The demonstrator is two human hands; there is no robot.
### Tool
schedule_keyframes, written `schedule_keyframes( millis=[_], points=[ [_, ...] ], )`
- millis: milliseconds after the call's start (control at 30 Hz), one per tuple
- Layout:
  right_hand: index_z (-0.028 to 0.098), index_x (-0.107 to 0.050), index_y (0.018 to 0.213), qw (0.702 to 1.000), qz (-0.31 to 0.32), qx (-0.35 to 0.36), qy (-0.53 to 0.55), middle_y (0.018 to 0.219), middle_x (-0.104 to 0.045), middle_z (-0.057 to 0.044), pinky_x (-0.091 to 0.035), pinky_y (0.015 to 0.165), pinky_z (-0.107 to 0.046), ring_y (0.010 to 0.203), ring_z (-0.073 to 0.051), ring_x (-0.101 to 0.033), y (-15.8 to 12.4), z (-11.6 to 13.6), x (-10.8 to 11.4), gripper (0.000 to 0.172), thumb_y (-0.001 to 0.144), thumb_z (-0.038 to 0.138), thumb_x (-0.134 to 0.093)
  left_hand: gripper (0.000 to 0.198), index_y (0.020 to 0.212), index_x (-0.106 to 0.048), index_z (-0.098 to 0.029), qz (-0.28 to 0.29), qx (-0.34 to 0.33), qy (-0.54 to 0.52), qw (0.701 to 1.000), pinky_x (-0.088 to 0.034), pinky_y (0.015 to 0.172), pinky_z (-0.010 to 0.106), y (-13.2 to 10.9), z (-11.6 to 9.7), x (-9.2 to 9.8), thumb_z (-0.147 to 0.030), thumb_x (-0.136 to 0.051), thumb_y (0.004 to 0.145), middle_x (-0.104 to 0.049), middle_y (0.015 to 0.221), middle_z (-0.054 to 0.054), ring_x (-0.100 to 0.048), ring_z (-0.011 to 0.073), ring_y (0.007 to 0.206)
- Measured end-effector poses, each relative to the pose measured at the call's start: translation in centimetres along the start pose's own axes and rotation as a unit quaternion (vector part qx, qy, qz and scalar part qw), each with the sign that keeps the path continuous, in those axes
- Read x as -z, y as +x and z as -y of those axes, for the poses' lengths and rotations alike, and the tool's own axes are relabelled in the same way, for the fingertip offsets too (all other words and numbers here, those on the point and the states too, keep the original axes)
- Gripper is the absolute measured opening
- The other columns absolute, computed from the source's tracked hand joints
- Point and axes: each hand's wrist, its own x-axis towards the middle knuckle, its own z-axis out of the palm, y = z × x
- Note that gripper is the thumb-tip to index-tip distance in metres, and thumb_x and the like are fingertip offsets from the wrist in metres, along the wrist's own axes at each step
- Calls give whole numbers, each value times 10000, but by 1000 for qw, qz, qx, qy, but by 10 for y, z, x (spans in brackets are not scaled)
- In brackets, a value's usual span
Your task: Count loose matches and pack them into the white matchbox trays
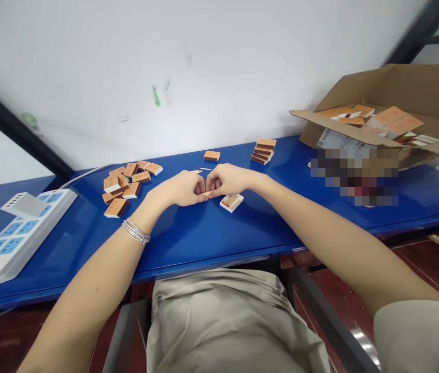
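Note:
My left hand [183,188] and my right hand [227,178] meet over the blue table [192,233], fingertips pinched together around small pale matchsticks [207,194]. How many they hold is too small to tell. Just below my right hand lies an open matchbox tray [231,202] with matches in it. Behind my fingers, a loose match [204,169] rests on the table. One closed matchbox [212,156] lies farther back, near the wall.
Several matchboxes [116,207] are heaped at the left, beside a white power strip [20,233]. A small stack of matchboxes [263,151] stands behind my right forearm. An open cardboard box [336,127] holding more matchboxes sits at the right.

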Motion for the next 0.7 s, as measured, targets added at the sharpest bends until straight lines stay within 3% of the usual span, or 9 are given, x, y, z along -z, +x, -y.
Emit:
schedule_keyframes(
  millis=[333, 533, 700],
  points=[
    [167, -710, 806, 1000, -13, 2, 0, 777, -727, -28, -438, 628, -234, 707, -137, -637, -2, 0, 3, 149, 729, 294, -698, 208, 825, -700, -185, -31, -2, -10, 999, -412, 586, 269, 4, 6, -4, -377, -622, 797, -713, 740, 31, -613, 155, 616],
    [162, -695, 809, 1000, -28, -1, 4, 761, -721, -37, -441, 613, -240, 682, -137, -633, -3, -3, 7, 143, 740, 287, -688, 186, 745, -704, -178, -73, 8, -19, 997, -393, 583, 286, 2, -1, 0, -344, -624, 772, -696, 688, 30, -583, 149, 577],
    [173, -724, 863, 999, 28, -18, -9, 811, -738, -45, -429, 620, -260, 709, -158, -640, -17, 0, 27, 259, 722, 390, -717, 179, 771, -727, -173, -112, 20, -95, 989, -433, 626, 279, 2, -19, -5, -334, -653, 743, -700, 689, 22, -608, 146, 615]
  ],
)
